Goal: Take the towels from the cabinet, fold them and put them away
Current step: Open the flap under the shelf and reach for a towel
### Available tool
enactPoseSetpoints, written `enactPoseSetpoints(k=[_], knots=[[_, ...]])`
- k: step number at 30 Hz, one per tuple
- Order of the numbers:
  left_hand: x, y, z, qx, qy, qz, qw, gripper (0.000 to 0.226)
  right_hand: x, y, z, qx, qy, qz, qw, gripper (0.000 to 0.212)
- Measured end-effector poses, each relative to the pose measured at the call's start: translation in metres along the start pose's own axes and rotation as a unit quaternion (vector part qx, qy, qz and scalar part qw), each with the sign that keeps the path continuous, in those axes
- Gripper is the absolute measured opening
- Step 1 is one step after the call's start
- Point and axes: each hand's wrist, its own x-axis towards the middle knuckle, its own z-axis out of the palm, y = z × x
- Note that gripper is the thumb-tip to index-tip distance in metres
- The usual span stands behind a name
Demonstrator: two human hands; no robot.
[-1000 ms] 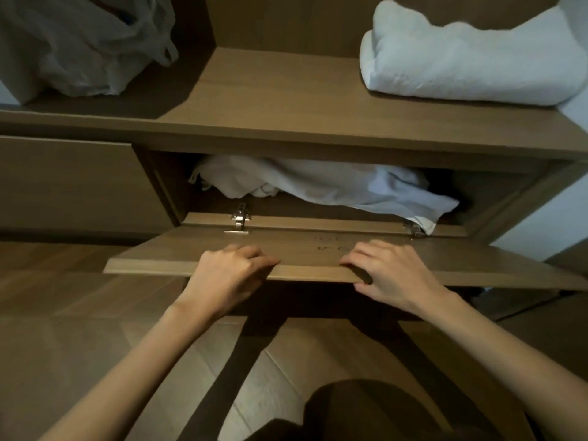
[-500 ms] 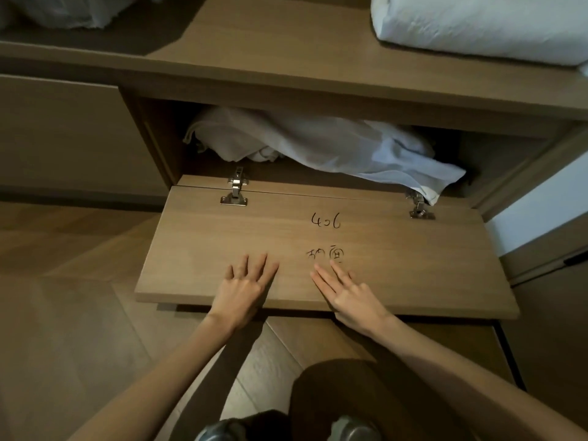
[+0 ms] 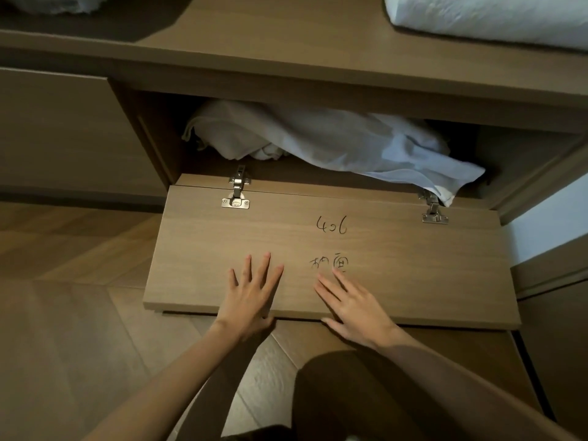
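Here we press both hands flat on the dropped-down flap (image 3: pixel 397 259): the left hand (image 3: pixel 251 297) and right hand (image 3: pixel 353 305) lie side by side near its front edge, fingers straight and spread, holding nothing. The towels (image 3: pixel 318 138) sit crumpled inside the open cabinet (image 3: pixel 318 87) behind the flap, one corner spilling over the right hinge (image 3: pixel 433 211).

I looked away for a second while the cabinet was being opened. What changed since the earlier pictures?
The flap door swung down, from half lowered to lying flat. The left hand and right hand let go of its front edge and now rest flat on its inner face, fingers straight. The crumpled towels stayed inside the compartment, untouched.
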Motion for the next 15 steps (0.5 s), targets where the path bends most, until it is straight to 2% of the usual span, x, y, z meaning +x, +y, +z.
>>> enactPoseSetpoints(k=[2, 4, 7, 10, 15], knots=[[0.004, -0.003, -0.013, -0.049, -0.009, -0.013, 0.999, 0.093, 0.005, 0.004, -0.018, 0.029, 0.061, 0.014, 0.998, 0.050], [0.013, -0.005, -0.032, -0.090, 0.016, -0.039, 0.995, 0.087, 0.016, 0.011, -0.036, 0.070, 0.112, 0.034, 0.991, 0.036], [0.041, -0.009, -0.056, -0.124, 0.054, -0.066, 0.989, 0.065, 0.043, 0.028, -0.066, 0.119, 0.141, 0.088, 0.979, 0.033], [0.072, -0.013, -0.073, -0.137, 0.065, -0.091, 0.984, 0.063, 0.082, 0.052, -0.088, 0.122, 0.146, 0.138, 0.972, 0.036], [0.099, -0.019, -0.067, -0.113, 0.018, -0.116, 0.987, 0.071, 0.143, 0.090, -0.104, 0.137, 0.171, 0.212, 0.952, 0.042]])
